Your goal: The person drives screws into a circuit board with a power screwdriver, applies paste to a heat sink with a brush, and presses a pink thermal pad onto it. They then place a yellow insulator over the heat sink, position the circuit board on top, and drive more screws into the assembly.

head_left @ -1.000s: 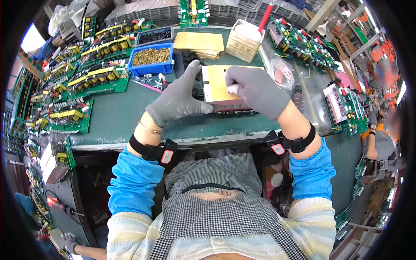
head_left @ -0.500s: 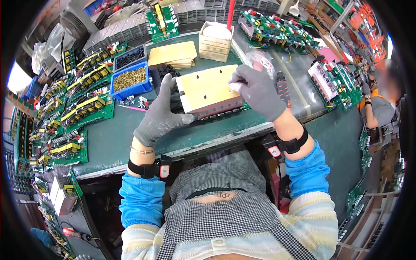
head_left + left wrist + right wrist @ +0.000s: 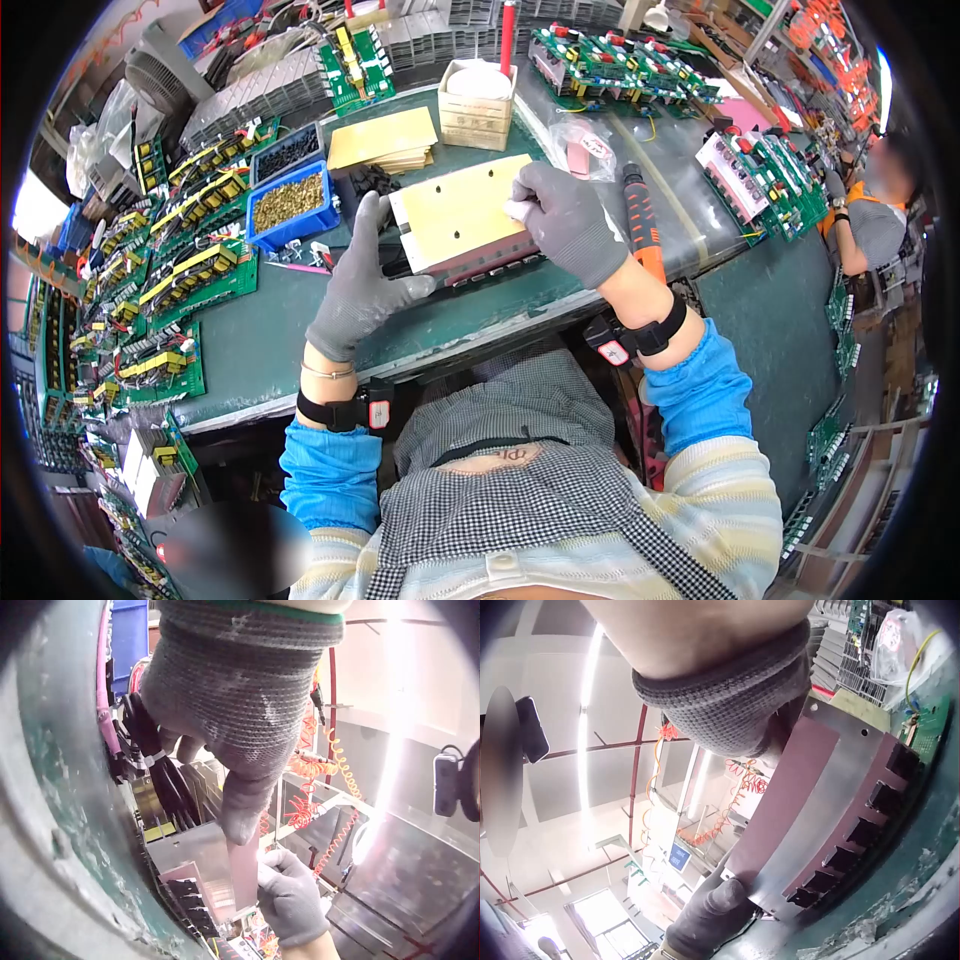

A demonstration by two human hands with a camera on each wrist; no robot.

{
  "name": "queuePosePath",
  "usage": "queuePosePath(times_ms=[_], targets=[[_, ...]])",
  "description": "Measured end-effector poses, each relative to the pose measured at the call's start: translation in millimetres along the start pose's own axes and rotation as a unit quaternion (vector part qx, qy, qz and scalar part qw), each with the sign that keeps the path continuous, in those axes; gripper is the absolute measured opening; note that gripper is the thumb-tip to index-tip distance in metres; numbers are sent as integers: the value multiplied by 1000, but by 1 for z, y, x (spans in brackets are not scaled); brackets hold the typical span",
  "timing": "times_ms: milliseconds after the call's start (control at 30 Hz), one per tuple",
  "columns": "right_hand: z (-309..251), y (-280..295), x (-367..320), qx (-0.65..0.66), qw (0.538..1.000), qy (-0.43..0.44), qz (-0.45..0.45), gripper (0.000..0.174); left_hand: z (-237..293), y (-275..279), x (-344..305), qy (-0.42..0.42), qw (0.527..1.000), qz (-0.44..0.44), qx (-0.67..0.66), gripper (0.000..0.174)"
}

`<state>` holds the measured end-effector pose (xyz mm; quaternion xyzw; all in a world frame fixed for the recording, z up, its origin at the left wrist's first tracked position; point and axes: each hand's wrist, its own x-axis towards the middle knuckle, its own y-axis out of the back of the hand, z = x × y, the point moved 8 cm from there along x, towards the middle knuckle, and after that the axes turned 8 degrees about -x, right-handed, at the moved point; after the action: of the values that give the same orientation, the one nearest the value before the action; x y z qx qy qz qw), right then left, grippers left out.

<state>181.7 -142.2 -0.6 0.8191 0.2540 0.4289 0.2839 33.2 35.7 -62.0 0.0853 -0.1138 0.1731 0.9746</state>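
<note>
A: While the person leans over a crowded green worktop [image 3: 270, 310], what are the two gloved hands doing?

B: Both are on one thing, at the middle of the worktop near its front edge: a metal block [image 3: 480, 262] with a yellow sheet [image 3: 460, 205] lying flat on top. The left hand [image 3: 362, 285] clasps the block's left end, with the thumb hooked round the near corner and the fingers standing up along the side. The right hand [image 3: 560, 222] is curled over the right end and pinches the sheet's edge.

A: So the hands are apart?

B: Yes, one at each end, with the sheet between them. A row of black parts [image 3: 500, 270] runs along the block's near side.

A: Which step does that look like?

B: I judge that the sheet is being squared up on the block. Its small holes face up, but I cannot tell what lies under them.

A: What would a next move call for?

B: Probably a steady left hand so the block does not slide. It would also need a light pinch on the right, since the thin sheet could shift or buckle.

A: What lies round about?

B: A stack of sheets [image 3: 385, 140] and a blue bin [image 3: 290, 228] of small brass pieces lie behind. A screwdriver [image 3: 640, 225] lies just beside the right hand, and circuit boards [image 3: 190, 270] crowd the left.
</note>
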Motion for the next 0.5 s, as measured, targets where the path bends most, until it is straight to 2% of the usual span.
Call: queuePosePath(times_ms=[300,400,500], targets=[[-22,4,-8,-78,992,97,35,10,4,2,-13,-5,997,43,62,112],[-16,-2,-9,-95,993,64,42,10,6,4,-13,-13,996,47,72,108],[-25,-2,-10,-134,988,73,27,13,10,3,-15,-13,996,46,69,105]])
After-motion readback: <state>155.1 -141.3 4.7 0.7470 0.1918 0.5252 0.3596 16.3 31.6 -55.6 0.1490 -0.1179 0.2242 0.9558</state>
